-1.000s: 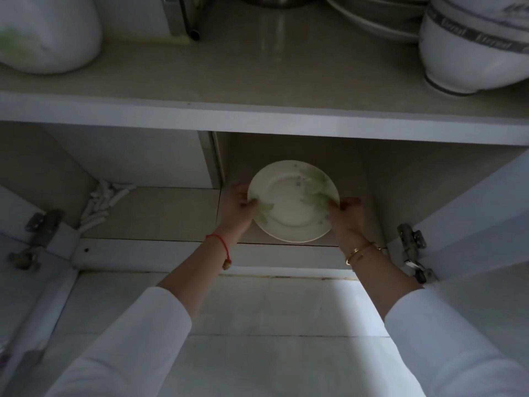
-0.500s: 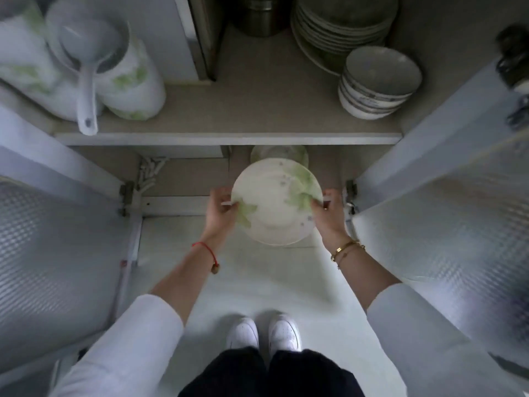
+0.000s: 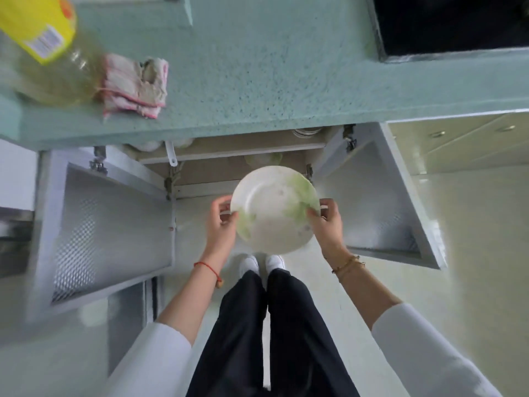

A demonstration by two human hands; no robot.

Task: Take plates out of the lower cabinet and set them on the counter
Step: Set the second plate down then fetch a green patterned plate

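Head view, progress: one plate [image 3: 274, 209] out of the lower cabinet [image 3: 229, 156] and carried in the air, not yet set down on the counter [image 3: 272, 67].
Head view, still to do: lifting over the counter edge and setting down on the bare speckled stretch; judged also to leave more crockery to fetch (a pale rounded piece [image 3: 262, 159] glimpsed on the lower shelf beyond the fingertips, too dim to name with certainty).
Left hand [image 3: 221, 224]: clamped on the plate's left rim, thumb over the top face, fingers curled underneath.
Right hand [image 3: 326, 222]: clamped on the right rim in the same manner, thumb lying on the green print.
Plate position: between the two sets of fingers, face up and roughly level, below the counter edge and in front of the open cabinet, above the white shoes [image 3: 262, 262].
Plate look: round, white, glossy, with a shallow well and a broad rim; pale green leaf pattern on the right side and a smaller patch by the left thumb; small faint pinkish marks near the right palm (print or dirt, could not tell).
Counter surroundings: folded rag [image 3: 134, 84] and yellow-labelled bottle [image 3: 43, 44] well off to the left of the left fingers; dark hob [image 3: 452, 24] far beyond the right ones.
Doors: both cabinet doors [image 3: 114, 230] swung wide, flanking the hands.
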